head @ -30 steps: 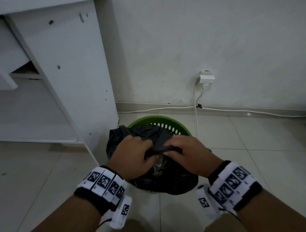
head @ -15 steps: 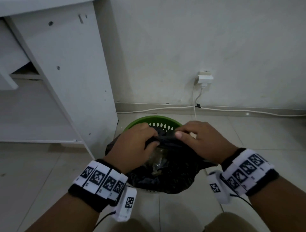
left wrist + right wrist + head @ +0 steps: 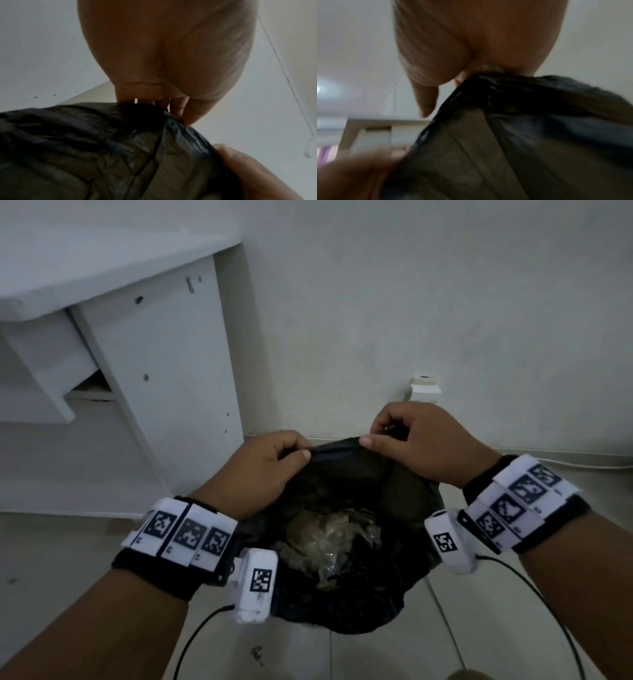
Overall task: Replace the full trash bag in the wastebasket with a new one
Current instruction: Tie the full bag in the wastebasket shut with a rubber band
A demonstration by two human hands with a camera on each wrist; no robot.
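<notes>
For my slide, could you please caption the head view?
Both hands, left hand and right hand, grip the black trash bag rim.

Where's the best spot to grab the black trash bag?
Probably the top rim, from above, one hand on each side. The black trash bag is soft and its mouth gapes over loose trash, so the left hand and right hand pinch the bunched edge.

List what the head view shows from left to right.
White cabinet → left hand → black trash bag → right hand
</notes>
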